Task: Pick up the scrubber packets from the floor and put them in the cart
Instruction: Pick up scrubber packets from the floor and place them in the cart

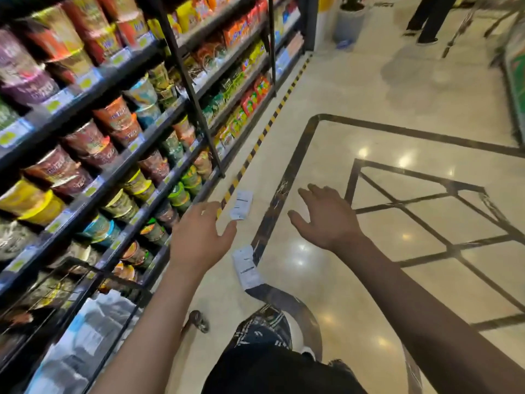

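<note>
Two white scrubber packets lie on the glossy floor. One packet (241,204) is farther away, beside the yellow-black floor tape. The nearer packet (246,267) lies just below my hands. My left hand (199,237) hovers with fingers spread, empty, above and between the two packets. My right hand (326,217) is stretched out to the right of them, fingers apart and holding nothing. The black wire cart (93,282) stands at the lower left, with pale plastic packets (93,328) lying inside it.
Tall black shelves (176,109) full of cup noodles and snack packs line the left side. My patterned shoe (264,328) and a cart wheel (199,321) are below. Another person's legs (426,21) and a grey planter (349,21) stand far off.
</note>
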{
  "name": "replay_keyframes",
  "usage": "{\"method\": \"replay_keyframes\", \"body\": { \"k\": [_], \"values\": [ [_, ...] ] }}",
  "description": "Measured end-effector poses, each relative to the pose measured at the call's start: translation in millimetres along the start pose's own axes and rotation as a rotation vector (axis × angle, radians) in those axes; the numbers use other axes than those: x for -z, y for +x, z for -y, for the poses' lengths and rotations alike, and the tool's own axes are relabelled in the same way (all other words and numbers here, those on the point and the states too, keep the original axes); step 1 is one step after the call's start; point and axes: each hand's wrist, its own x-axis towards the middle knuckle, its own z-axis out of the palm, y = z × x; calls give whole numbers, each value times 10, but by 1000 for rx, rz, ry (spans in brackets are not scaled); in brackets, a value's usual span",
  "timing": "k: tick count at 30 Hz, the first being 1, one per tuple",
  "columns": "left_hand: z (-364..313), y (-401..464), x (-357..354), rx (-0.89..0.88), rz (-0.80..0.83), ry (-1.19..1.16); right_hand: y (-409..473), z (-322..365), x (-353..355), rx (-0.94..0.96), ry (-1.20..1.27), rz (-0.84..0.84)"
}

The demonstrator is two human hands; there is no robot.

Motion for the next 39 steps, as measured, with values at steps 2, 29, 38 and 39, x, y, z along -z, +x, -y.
{"method": "replay_keyframes", "body": {
  "k": [2,29,38,39],
  "values": [
    [-39,210,-21,35,-3,-33,220,-79,-28,21,50,-5],
    [544,3902,-2895,571,174,-25,5124,-549,-2390,484,-51,379],
    [1872,3448,-6807,834,451,-77,5865,-1523,-6203,544,-268,668],
    [1939,3369,-7219,858,471,-84,6015,-1547,-6609,571,-310,658]
  ]
}}
